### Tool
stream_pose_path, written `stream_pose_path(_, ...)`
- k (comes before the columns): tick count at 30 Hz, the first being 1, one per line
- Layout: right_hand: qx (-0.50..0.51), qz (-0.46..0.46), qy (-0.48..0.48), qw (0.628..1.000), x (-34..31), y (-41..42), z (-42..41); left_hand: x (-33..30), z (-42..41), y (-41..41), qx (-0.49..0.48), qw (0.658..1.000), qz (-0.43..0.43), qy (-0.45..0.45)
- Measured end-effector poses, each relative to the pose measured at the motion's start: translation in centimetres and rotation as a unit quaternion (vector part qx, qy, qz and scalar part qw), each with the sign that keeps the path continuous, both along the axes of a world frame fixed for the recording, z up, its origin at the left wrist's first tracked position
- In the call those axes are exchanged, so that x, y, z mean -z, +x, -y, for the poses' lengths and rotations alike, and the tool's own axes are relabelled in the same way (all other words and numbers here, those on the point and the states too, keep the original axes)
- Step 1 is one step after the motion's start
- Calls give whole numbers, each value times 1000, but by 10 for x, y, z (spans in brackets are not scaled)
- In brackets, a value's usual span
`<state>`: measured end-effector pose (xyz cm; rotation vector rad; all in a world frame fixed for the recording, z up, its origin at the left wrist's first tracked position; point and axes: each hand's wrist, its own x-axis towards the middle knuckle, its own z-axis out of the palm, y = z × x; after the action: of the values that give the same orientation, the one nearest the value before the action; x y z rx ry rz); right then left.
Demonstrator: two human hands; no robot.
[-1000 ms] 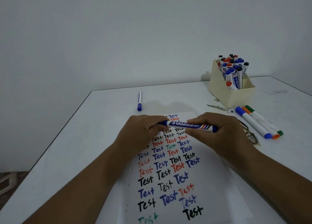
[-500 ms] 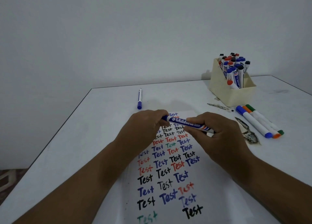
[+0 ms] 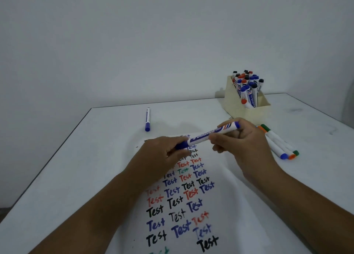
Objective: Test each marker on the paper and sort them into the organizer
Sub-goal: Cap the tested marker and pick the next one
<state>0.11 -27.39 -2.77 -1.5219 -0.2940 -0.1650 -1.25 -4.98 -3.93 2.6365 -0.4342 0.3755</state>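
A blue whiteboard marker (image 3: 207,135) is held between both hands above the paper (image 3: 220,202), tilted with its right end higher. My left hand (image 3: 162,156) grips its blue cap end. My right hand (image 3: 241,144) grips the barrel near the other end. The paper lies flat on the table and carries several rows of "Test" in black, blue, red and green. The beige organizer (image 3: 247,110) stands at the back right, packed with several upright markers.
A thin blue pen (image 3: 147,119) lies alone at the back of the white table (image 3: 76,167). Three thin markers (image 3: 277,142) with blue, orange and green caps lie side by side right of my right hand. The table's left edge runs diagonally.
The marker has tipped from roughly level to slanted, its right end raised. My right hand moved up and to the right along the barrel; my left hand stays on the cap end.
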Motion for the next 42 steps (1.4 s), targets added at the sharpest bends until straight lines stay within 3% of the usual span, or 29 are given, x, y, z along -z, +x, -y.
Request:
stream_pose_path(4, 57, 31, -2, 998, -9, 8, 10, 7, 1, 0, 4, 994, -109, -11)
stream_pose_path(8, 121, 61, 5, 991, -34, 30, 32, 11, -9, 7, -24, 992, -122, 30)
stream_pose_path(12, 225, 160, -46, 960, -64, 54, 62, 16, -18, 17, -40, 989, -137, 48)
stream_pose_path(17, 308, 194, -130, 922, -83, 87, 91, 20, -20, 18, -50, 982, -165, 72)
stream_pose_path(26, 268, 141, -373, 877, -49, 131, 110, 17, -19, 18, -46, 984, -158, 75)
stream_pose_path(31, 235, 117, -534, 804, -32, 139, 105, 19, -18, 18, -45, 982, -162, 88)
stream_pose_path(36, 230, 78, -589, 771, -36, 137, 101, 21, -21, 21, -44, 982, -158, 90)
stream_pose_path(42, 251, 207, -603, 729, -30, 106, 105, 25, -24, 25, -40, 984, -155, 83)
